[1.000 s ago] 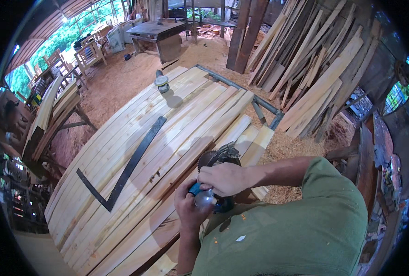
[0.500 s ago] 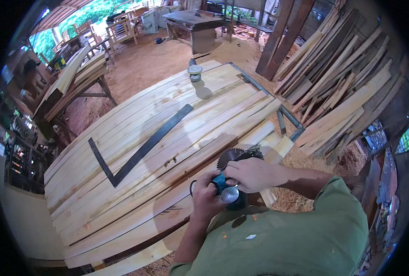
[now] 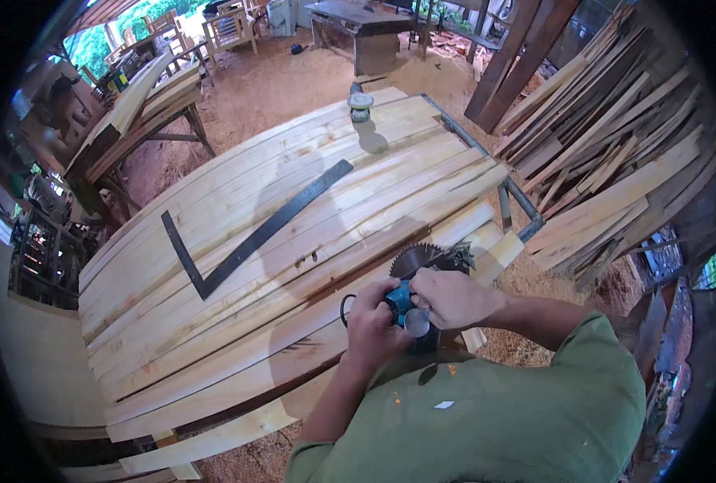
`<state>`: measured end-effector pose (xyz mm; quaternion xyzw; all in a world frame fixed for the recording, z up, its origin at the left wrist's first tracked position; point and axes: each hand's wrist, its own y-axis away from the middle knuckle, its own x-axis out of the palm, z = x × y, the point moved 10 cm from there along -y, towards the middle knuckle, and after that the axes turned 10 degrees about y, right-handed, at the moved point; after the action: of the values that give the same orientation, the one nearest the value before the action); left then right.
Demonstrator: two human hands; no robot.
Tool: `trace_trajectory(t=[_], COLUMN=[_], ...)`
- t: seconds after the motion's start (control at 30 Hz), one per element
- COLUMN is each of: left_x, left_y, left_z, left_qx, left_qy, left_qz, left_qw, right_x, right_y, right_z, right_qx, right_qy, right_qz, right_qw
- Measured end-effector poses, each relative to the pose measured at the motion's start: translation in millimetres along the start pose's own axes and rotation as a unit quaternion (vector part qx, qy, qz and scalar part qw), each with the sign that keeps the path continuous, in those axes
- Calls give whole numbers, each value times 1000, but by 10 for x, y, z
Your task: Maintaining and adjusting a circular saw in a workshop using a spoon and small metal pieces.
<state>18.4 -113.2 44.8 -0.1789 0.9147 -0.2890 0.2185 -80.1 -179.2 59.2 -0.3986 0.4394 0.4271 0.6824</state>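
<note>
In a sawdust-floored workshop, over a bench of pale planks (image 3: 293,266), we clamp our left hand (image 3: 371,322) and right hand (image 3: 453,296) around the teal circular saw (image 3: 410,302), steadying its toothed blade (image 3: 419,259) at the near edge.

Wide bench (image 3: 527,217) with metal frame, topped by long pale planks (image 3: 237,322) laid side by side. Black steel square (image 3: 245,241) flat near centre, corner at 8 o'clock. Small round tin (image 3: 361,103) at 12 o'clock edge. Circular saw (image 3: 422,270) on planks at 4 o'clock. Sawdust floor (image 3: 277,88) beneath.
</note>
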Motion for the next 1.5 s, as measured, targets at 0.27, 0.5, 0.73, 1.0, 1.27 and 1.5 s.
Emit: trace_trajectory(t=[0.27,0.5,0.73,1.0,1.27,1.5], left_x=[244,506,683,888,1321,1408], left_y=[-40,-103,-84,-93,-176,-306], left_z=[50,-7,-128,-125,-303,-67], left_qx=[28,43,90,101,121,42], left_qy=[37,69,78,127,60,93], left_qz=[-17,-13,29,54,122,144], left_qw=[999,997,992,985,983,984], right_x=[-7,121,376,187,539,957], right_y=[242,564,857,1065,1511,1579], right_z=[-312,-623,-802,-748,-939,-1148], right_qx=[115,249,273,195,262,364], right_qy=[-69,-226,-342,-219,-334,-588], right_qz=[-86,-84,-77,-22,-127,-160], right_qw=[987,938,896,956,897,704])
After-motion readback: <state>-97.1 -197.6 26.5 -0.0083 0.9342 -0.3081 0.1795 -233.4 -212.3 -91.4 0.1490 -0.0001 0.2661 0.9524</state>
